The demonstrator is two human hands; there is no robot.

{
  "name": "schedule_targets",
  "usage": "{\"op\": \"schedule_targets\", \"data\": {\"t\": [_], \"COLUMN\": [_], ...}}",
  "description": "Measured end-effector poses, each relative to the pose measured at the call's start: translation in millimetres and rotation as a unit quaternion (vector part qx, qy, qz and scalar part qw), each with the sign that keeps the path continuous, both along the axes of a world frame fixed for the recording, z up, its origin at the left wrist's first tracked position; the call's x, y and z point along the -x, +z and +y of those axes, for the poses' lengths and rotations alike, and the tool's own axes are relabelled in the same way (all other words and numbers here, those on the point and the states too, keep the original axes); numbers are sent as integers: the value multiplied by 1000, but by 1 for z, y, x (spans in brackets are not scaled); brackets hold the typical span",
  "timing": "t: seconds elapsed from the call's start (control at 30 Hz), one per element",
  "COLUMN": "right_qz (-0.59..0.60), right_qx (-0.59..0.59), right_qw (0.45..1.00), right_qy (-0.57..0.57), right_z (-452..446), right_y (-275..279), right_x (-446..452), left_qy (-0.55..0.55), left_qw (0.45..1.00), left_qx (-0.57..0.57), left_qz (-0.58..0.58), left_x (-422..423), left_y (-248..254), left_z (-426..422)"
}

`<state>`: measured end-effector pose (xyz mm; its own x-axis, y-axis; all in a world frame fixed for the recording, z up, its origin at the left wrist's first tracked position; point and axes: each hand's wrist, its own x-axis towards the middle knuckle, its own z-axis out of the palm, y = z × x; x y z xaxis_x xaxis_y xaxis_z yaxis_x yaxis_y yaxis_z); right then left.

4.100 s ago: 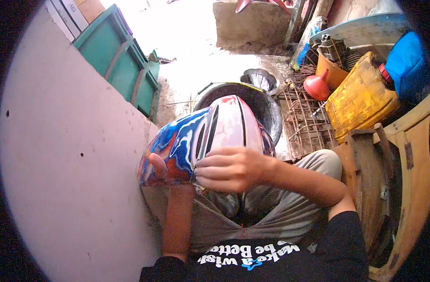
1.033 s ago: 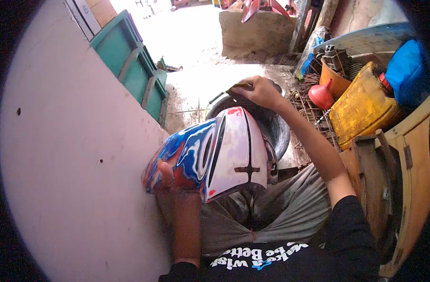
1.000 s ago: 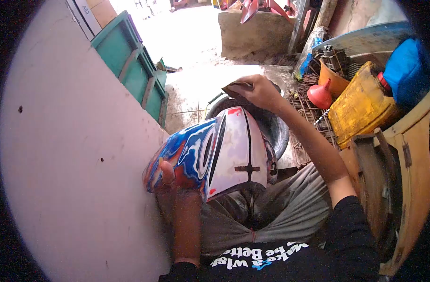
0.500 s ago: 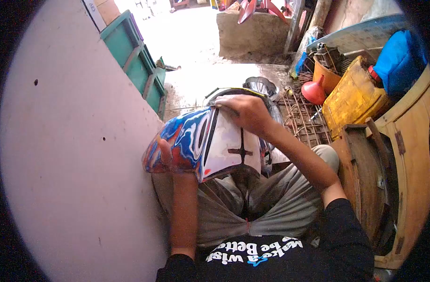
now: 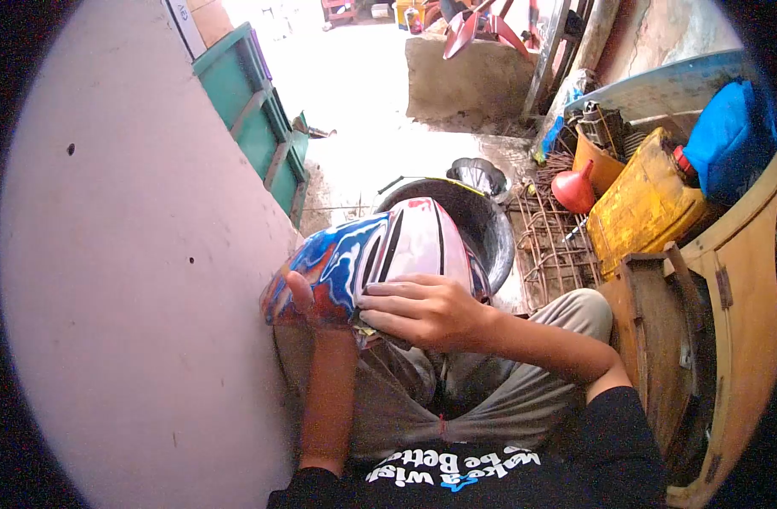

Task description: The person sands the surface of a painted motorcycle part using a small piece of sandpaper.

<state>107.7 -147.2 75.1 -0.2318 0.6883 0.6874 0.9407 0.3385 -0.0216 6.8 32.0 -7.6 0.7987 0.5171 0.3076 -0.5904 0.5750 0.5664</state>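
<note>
Your right hand (image 5: 431,310) lay over the near edge of the painted shell (image 5: 418,233), its fingers extended and close together; a small dark scrap (image 5: 364,329) peeked out beneath the fingertips, though you couldn't tell from this view whether they gripped it; your left hand (image 5: 300,293) was at the shell's blue-and-orange side, thumb raised, the other fingers hidden, so their grip could not be told; the shell sat in front of your grey trousers (image 5: 499,394), before the dark basin (image 5: 500,246); the rusty grid (image 5: 558,254) lay right of that basin, near the red funnel (image 5: 573,192).
</note>
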Motion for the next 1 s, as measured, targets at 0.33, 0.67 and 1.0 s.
{"op": "schedule_targets", "data": {"t": [0.33,0.67,1.0], "right_qz": [-17,-38,-19], "right_qx": [-8,24,32], "right_qw": [995,996,999], "right_qy": [94,80,33], "right_z": [4,-3,-6], "right_y": [-9,-3,-5], "right_x": [-3,-9,-14], "left_qy": [103,-40,-6], "left_qw": [987,991,986], "left_qx": [-85,84,-64], "left_qz": [91,97,153], "left_x": [2,14,17], "left_y": [52,16,53], "left_z": [-39,-29,-34]}}
